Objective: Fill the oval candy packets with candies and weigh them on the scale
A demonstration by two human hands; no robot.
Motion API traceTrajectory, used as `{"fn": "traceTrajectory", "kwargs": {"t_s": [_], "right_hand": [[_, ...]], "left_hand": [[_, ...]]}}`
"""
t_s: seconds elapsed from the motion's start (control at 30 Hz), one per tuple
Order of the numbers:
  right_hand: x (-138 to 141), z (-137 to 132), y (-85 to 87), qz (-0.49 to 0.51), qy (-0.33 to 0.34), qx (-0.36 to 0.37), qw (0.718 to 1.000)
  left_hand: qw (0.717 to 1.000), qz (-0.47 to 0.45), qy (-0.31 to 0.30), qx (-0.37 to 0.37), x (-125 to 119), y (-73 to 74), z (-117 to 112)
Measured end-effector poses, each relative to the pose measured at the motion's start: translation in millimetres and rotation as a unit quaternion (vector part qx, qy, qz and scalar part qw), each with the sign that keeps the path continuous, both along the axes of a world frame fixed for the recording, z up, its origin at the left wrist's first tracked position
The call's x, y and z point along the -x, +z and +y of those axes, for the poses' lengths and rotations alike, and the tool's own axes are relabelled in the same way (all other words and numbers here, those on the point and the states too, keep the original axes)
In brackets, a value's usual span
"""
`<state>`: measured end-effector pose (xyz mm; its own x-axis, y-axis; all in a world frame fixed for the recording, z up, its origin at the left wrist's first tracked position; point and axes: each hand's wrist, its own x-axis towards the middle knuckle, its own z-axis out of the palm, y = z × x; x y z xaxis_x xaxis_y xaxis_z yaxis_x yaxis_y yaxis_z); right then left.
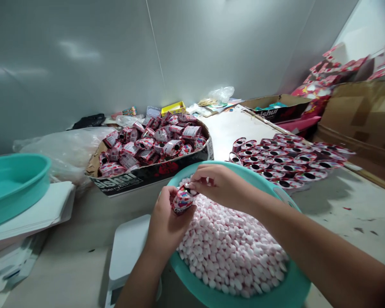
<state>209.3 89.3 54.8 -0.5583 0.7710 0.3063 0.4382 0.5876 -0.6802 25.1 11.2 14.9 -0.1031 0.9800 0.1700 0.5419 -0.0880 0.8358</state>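
My left hand [164, 222] is wrapped round a small red and white candy box [181, 201], held over the near rim of a teal basin [285, 291]. The basin is heaped with pink and white candies [231, 248]. My right hand [216, 184] is pinched at the box's open top with a few candies in its fingers. Rows of open boxes [285, 160] stand upright on the table behind the basin.
A cardboard tray [147, 173] piled with closed boxes sits at the left rear. A second teal basin [13, 184] rests on white sheets at far left. Brown cartons [362, 119] and red packaging stand at the right. Plastic bags lie by the grey wall.
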Motion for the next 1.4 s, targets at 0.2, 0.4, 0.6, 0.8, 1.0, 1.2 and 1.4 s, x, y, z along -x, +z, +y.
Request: {"fn": "traceTrajectory", "kwargs": {"t_s": [0.2,0.4,0.6,0.8,1.0,1.2,1.4], "right_hand": [[1.7,-6.2,3.9,0.037,0.012,0.018,0.999],[4.0,-9.2,6.3,0.120,0.032,0.066,0.990],[-9.8,3.6,5.5,0.008,-0.020,-0.028,0.999],[-26.7,2.1,-10.5,-0.288,-0.011,0.082,0.954],[-19.4,-10.3,-15.9,-0.297,0.079,0.084,0.948],[-7.7,-2.1,-15.2,-0.301,0.082,0.109,0.944],[-3.7,-0.9,-10.7,-0.305,0.023,0.107,0.946]], "left_hand": [[1.000,0.009,0.008,0.006,0.4,1.5,-0.6],[1.000,0.010,0.016,0.017,0.9,-2.3,0.2],[1.000,0.004,0.011,-0.008,2.9,-3.5,1.4],[0.995,-0.082,0.050,-0.015,2.0,-3.7,0.7],[0.990,-0.122,0.057,-0.034,1.1,-5.0,2.3],[0.988,-0.139,0.042,-0.052,-1.5,-5.1,4.2],[0.994,-0.105,0.030,-0.029,1.3,-7.5,2.1]]}}
